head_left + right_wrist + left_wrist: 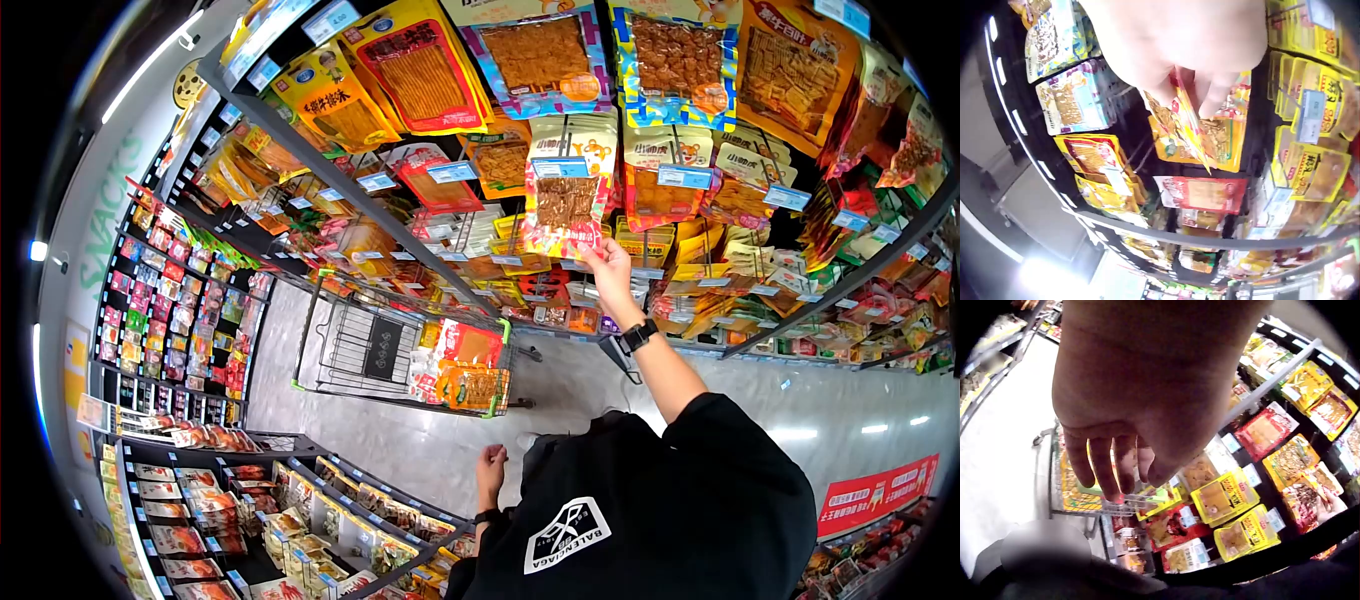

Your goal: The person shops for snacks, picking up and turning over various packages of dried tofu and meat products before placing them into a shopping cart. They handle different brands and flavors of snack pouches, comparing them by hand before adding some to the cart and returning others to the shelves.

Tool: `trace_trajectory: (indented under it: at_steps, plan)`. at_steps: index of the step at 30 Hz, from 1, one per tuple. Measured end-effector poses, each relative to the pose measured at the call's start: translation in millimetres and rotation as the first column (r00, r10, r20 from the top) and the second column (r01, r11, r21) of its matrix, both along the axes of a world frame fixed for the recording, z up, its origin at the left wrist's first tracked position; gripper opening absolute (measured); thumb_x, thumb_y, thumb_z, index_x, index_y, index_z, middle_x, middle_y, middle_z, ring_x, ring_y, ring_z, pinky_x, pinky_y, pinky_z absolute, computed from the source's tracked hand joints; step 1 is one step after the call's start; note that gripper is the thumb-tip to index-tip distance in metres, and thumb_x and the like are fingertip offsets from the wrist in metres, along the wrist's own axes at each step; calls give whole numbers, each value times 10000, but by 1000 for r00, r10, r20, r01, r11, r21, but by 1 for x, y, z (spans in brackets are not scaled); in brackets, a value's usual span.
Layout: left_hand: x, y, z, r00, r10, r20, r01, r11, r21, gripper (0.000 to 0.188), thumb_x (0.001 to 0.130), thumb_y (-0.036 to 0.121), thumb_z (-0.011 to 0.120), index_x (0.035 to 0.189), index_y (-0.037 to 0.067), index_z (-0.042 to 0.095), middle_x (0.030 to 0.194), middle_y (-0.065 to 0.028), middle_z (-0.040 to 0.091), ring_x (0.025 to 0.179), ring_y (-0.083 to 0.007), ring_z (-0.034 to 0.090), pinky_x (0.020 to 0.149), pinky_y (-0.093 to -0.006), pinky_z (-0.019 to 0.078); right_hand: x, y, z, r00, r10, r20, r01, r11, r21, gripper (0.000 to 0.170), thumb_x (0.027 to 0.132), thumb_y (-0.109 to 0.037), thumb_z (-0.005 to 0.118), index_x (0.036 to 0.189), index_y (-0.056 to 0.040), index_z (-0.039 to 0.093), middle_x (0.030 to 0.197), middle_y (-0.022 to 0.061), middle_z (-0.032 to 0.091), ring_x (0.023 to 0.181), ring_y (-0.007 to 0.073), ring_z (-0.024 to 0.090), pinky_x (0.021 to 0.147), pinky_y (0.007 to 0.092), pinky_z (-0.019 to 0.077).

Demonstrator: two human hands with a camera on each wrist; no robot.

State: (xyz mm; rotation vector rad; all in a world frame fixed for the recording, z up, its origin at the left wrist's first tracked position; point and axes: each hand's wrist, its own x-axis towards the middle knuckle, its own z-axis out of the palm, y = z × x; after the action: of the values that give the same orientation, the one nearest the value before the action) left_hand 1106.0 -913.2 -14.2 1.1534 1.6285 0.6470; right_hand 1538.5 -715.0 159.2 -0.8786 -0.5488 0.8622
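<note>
My right hand (610,272) reaches up to the hanging rack and pinches the lower corner of a snack packet (566,205) with a clear window showing brown strips. In the right wrist view the fingers (1213,94) grip the packet (1179,128), which is seen nearly edge-on. A price tag (560,168) overlaps its upper part in the head view. Low beside my body, my left hand (490,468) hangs with loosely curled fingers and holds nothing. The left wrist view shows that hand (1141,419) in front of the cart and the lower packets.
A wire shopping cart (383,348) stands left of me, with red and orange packages (472,345) at its near end. Packets hang on hooks along the rack (350,195) ahead. A low display shelf (310,470) with more packets is at the lower left.
</note>
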Motion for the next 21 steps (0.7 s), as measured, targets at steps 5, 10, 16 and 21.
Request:
trace_trajectory:
  at_steps: [5,10,16,21]
  plan:
    - [57,69,74,978,-179,104,162,974,156,210,930,159,655,1059,-5,629,920,-53,674,812,-103,610,762,-253,490,-13,-51,59,995,58,-78,-54,997,48,93,928,-77,646,990,-37,588,970,40,673,817,97,644,730,278,565]
    - [137,123,177,643,-215,735,272,961,43,557,1013,440,455,1348,-4,481,1309,-148,582,1171,-247,579,976,-340,456,-36,-105,98,957,230,-176,-223,973,59,173,906,-52,661,1061,-21,590,1024,58,685,900,118,655,781,296,557]
    - [181,115,250,285,-252,925,132,966,222,728,953,643,376,1463,124,393,1442,-127,474,1278,-337,490,1061,-533,393,-46,-147,73,871,489,41,-487,872,-60,184,865,-41,723,1026,-27,636,985,29,697,880,63,621,811,238,498]
    - [147,135,180,272,111,956,124,981,-149,593,1024,482,346,1432,57,409,1434,-117,488,1271,-289,511,1065,-475,424,-39,-157,39,754,638,156,-600,766,-231,117,891,-59,701,971,-41,617,944,2,682,822,44,614,746,210,497]
